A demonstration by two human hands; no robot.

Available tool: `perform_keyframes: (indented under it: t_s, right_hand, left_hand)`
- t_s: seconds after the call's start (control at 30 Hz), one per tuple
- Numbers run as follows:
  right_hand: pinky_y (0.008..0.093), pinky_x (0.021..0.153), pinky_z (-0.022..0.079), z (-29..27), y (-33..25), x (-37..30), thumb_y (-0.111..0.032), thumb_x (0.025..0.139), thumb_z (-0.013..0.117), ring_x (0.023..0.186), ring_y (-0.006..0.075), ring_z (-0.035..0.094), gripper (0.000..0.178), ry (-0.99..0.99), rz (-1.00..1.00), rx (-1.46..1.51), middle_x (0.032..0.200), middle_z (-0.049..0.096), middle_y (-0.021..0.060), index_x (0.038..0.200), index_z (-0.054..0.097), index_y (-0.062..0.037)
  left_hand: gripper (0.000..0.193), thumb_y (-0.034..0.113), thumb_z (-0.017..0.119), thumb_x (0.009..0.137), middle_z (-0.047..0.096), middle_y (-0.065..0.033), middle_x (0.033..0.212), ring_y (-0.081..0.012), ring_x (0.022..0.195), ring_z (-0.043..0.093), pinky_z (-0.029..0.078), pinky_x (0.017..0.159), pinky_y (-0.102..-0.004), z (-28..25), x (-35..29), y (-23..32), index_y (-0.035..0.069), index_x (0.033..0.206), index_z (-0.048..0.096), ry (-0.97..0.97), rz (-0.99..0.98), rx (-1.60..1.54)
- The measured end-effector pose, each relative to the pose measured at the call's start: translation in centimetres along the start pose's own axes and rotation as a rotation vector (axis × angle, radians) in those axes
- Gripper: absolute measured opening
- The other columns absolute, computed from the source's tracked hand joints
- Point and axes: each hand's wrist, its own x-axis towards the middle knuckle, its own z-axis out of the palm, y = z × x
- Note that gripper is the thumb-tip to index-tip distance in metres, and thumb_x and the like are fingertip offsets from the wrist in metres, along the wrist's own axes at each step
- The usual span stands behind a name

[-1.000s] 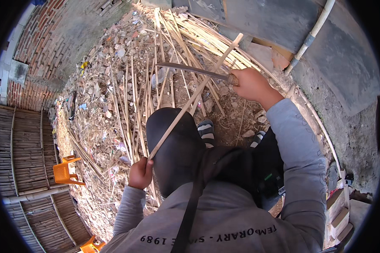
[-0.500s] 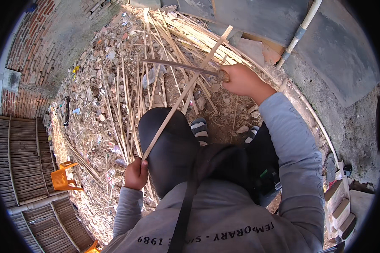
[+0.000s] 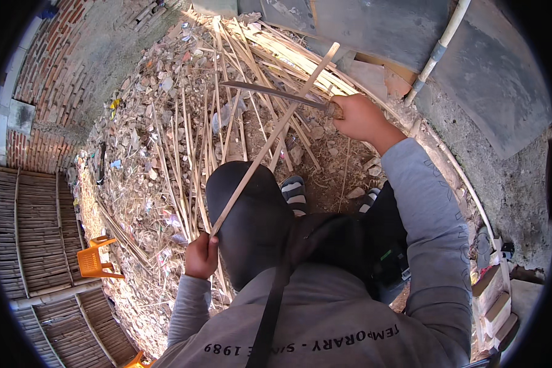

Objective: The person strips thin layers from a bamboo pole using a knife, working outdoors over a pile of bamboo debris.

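Note:
My left hand [image 3: 202,255] is closed around the near end of a long, pale bamboo strip [image 3: 251,173]. The strip slants up and to the right across my dark-clad knee [image 3: 251,208], its far end free over the ground. In my right hand [image 3: 364,120] is the short handle of a machete [image 3: 270,91], fingers wrapped round it. The long, dark blade points left and crosses the strip towards its far end; whether it touches the strip I cannot tell.
Many split bamboo strips [image 3: 282,46] lie on littered, stony ground ahead. An orange plastic chair [image 3: 98,257] stands at the left beside a bamboo-slat panel [image 3: 37,214]. A pipe [image 3: 437,52] and a grey wall [image 3: 497,80] rise at the right.
The machete and my right hand have shifted slightly right relative to the strip. The whole view has moved a little; both hands keep their holds.

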Motion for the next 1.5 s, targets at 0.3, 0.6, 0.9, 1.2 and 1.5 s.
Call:
perform_keyframes:
  t_s: [0.3, 0.6, 0.9, 1.2, 1.5]
  right_hand:
    - [0.0507, 0.074, 0.052, -0.7, -1.3, 0.4, -0.017, 0.075, 0.069, 0.085, 0.0413, 0.067, 0.019, -0.189, -0.159, 0.034, 0.084, 0.068, 0.0173, 0.091, 0.065, -0.0084]
    - [0.0495, 0.082, 0.054, -1.4, 1.2, 0.0, -0.016, 0.076, 0.070, 0.091, 0.0422, 0.067, 0.034, 0.091, 0.021, 0.042, 0.092, 0.070, 0.0241, 0.107, 0.069, -0.0029]
    - [0.0521, 0.078, 0.052, -1.6, -0.8, 0.2, -0.015, 0.075, 0.069, 0.089, 0.0416, 0.067, 0.028, -0.069, -0.092, -0.120, 0.086, 0.069, 0.0179, 0.102, 0.066, -0.0082]
    - [0.0473, 0.080, 0.052, -2.9, 3.1, 0.1, -0.024, 0.085, 0.071, 0.093, 0.0402, 0.068, 0.025, 0.246, 0.345, 0.108, 0.094, 0.071, 0.0202, 0.102, 0.067, -0.0072]
    - [0.0504, 0.080, 0.053, -2.5, 1.7, -0.1, -0.027, 0.084, 0.071, 0.095, 0.0422, 0.067, 0.032, 0.184, 0.303, -0.044, 0.096, 0.071, 0.0230, 0.108, 0.067, -0.0077]
  left_hand:
    - [0.042, 0.031, 0.052, 0.104, 0.052, -0.0234, 0.060, -0.0471, 0.058, 0.055, 0.040, 0.053, -0.0494, 0.7, -0.5, -0.9, 0.001, 0.076, 0.048, 0.017, 0.006, -0.035]
    - [0.040, 0.029, 0.055, 0.103, 0.051, -0.0228, 0.058, -0.0456, 0.054, 0.054, 0.039, 0.050, -0.0488, -0.3, -0.1, 0.5, 0.002, 0.074, 0.048, 0.052, 0.035, 0.069]
    - [0.028, 0.027, 0.058, 0.099, 0.059, -0.0225, 0.063, -0.0467, 0.059, 0.061, 0.045, 0.052, -0.0563, 1.5, -1.8, -1.4, 0.006, 0.082, 0.053, 0.189, 0.014, 0.275]
    - [0.023, 0.026, 0.064, 0.095, 0.063, -0.0184, 0.074, -0.0418, 0.069, 0.064, 0.048, 0.058, -0.0519, -0.2, -1.4, 0.4, 0.006, 0.088, 0.056, 0.102, -0.051, 0.302]
    - [0.027, 0.017, 0.068, 0.094, 0.063, -0.0205, 0.104, -0.0408, 0.092, 0.064, 0.051, 0.077, -0.0478, -0.2, 1.8, 5.7, 0.000, 0.113, 0.059, 0.260, 0.134, 0.150]
